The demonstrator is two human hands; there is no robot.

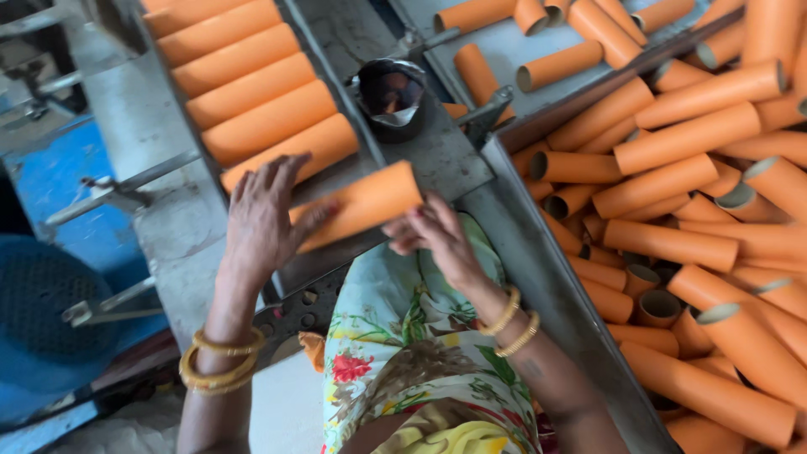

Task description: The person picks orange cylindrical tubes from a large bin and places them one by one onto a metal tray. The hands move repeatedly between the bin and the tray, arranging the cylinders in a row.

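An orange cardboard tube (363, 203) lies across the near end of a grey metal chute (353, 38). My left hand (265, 214) rests on its left end with fingers spread over it. My right hand (430, 235) grips the tube's right end from below. Both wrists wear gold bangles. Further up the chute, a row of several orange tubes (252, 88) lies side by side, the nearest one just beyond my left fingers.
A big bin (538, 252) at the right holds a heap of orange tubes (689, 210). A dark round cup (391, 92) stands on the metal between chute and bin. More tubes lie on a tray (504, 42) behind. A blue stool (42, 311) is at left.
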